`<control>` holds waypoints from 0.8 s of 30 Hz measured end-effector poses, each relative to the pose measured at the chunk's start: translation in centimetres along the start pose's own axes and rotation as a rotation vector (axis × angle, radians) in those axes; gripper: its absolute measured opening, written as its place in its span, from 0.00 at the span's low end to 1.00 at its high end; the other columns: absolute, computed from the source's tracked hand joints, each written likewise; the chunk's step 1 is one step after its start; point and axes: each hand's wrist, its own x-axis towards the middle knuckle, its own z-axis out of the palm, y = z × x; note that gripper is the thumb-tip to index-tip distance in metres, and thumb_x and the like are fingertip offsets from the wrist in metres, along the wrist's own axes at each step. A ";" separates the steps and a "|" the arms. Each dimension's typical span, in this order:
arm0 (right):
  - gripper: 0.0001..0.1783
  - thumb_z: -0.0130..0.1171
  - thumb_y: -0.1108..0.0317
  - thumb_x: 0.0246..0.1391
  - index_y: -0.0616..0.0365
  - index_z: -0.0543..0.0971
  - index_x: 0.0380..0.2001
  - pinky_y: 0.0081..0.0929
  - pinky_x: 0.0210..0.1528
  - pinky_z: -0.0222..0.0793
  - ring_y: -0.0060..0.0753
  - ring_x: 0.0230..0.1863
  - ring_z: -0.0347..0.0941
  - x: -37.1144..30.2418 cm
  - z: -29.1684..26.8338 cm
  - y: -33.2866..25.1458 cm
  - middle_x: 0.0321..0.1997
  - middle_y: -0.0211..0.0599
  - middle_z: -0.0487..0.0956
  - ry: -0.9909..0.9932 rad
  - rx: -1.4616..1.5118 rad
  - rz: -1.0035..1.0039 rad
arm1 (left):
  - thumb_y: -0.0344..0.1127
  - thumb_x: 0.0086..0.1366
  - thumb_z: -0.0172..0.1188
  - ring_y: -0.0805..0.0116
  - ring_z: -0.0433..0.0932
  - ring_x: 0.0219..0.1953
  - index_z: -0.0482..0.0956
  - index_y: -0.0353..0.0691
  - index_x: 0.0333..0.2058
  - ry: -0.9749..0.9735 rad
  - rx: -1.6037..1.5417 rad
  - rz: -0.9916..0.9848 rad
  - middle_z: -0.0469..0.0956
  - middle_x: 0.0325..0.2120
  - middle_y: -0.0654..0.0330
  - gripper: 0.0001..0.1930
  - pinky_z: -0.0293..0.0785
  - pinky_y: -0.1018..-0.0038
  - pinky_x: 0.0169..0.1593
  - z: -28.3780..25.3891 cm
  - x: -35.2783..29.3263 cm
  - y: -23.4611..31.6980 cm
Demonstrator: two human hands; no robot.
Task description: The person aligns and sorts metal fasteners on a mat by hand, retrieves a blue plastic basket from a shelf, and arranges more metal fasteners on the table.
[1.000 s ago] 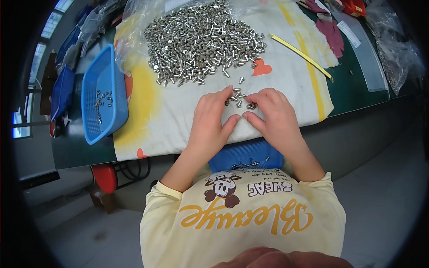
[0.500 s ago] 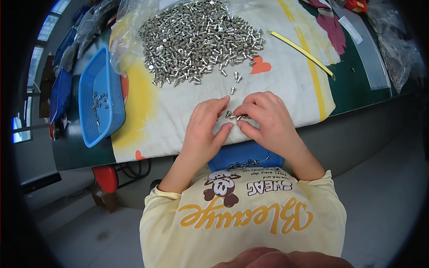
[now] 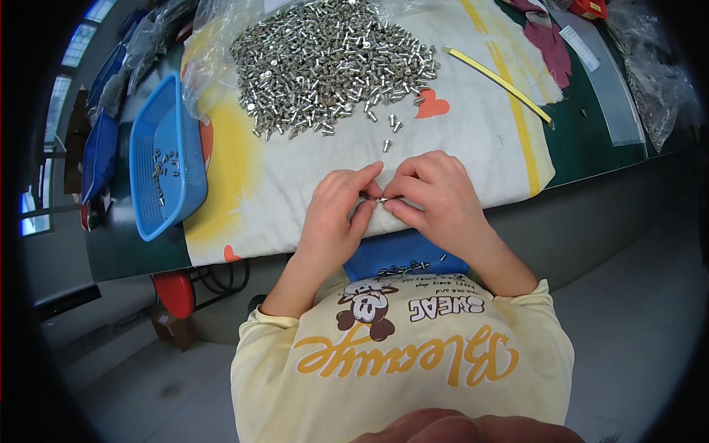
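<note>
Over the front part of the cloth, the fingertips of my two hands meet around a small silver screw [image 3: 381,199]. My left hand [image 3: 332,210] is closed in a pinch at one end of it. From the other side, the thumb and index finger of my right hand [image 3: 437,193] grip it too. The fingers hide part of the screw, and whether more pieces sit in the palms I cannot tell. Just beyond the hands a few loose screws [image 3: 387,145] lie on the cloth, and behind them spreads a big pile of the same screws [image 3: 332,70].
A light blue basket [image 3: 193,166] with several screws stands at the left. Against my lap, below the table edge, sits a darker blue tray [image 3: 384,255] holding screws. A yellow strip [image 3: 498,85] lies at the right on the white cloth [image 3: 473,148]. Plastic bags [image 3: 657,81] lie far right.
Several screws showed between my hands and under the right fingers before. Now the fingertips of both hands have come together on one screw.
</note>
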 end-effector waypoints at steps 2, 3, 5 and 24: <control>0.10 0.66 0.68 0.43 0.50 0.79 0.31 0.36 0.45 0.64 0.36 0.44 0.69 0.0 0.1 0.1 0.37 0.26 0.74 0.016 -0.003 -0.022 | 0.14 0.52 0.58 0.63 0.75 0.42 0.71 0.37 0.56 -0.013 -0.024 0.048 0.75 0.36 0.59 0.30 0.73 0.70 0.47 -0.1 -0.2 -0.3; 0.09 0.66 0.69 0.43 0.51 0.79 0.31 0.36 0.45 0.64 0.36 0.43 0.69 0.0 0.1 0.2 0.37 0.26 0.74 0.032 -0.006 -0.045 | 0.14 0.52 0.58 0.63 0.75 0.42 0.71 0.37 0.56 -0.012 -0.023 0.046 0.75 0.36 0.59 0.30 0.73 0.70 0.47 -0.2 -0.3 -0.3; 0.09 0.65 0.70 0.43 0.51 0.79 0.31 0.36 0.45 0.65 0.37 0.43 0.69 0.2 -0.1 0.4 0.37 0.27 0.74 0.024 0.020 -0.037 | 0.13 0.51 0.57 0.62 0.74 0.44 0.71 0.37 0.56 -0.069 -0.111 0.029 0.76 0.36 0.58 0.31 0.72 0.69 0.49 -0.5 -0.6 -0.2; 0.13 0.68 0.67 0.40 0.49 0.78 0.33 0.36 0.47 0.63 0.36 0.44 0.70 -0.2 0.2 -0.3 0.36 0.27 0.75 -0.015 0.017 -0.016 | 0.21 0.51 0.66 0.63 0.73 0.38 0.73 0.38 0.55 0.026 0.074 -0.007 0.76 0.34 0.59 0.30 0.71 0.71 0.42 -0.3 -0.9 -0.1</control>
